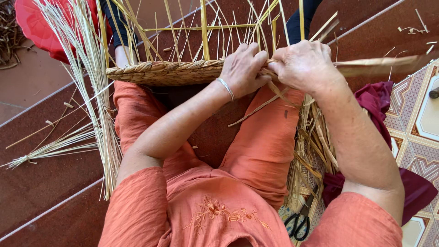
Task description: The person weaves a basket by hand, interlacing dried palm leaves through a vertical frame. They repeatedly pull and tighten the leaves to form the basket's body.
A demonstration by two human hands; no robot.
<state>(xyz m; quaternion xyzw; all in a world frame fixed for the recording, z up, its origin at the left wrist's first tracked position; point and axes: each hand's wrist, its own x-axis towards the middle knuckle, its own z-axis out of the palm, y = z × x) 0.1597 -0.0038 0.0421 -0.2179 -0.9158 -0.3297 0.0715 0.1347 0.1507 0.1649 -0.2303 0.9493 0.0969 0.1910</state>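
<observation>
Person sitting on the floor, plaiting the basket rim across the knees. Left hand is clamping the braided edge, fingers curled shut; right hand is pinching a flat straw strand running out to its right. Best keeping that strand taut and flat while tucking. Scissors lying below the right elbow.

1. This looks like a home floor used as a weaving spot, not a workshop with benches.
2. The person sits on dark red floor tiles, with patterned tiles alongside.
3. Loose straw bundles lie around a half-woven basket rim.
4. Scissors and a dark red cloth lie on the floor.
</observation>
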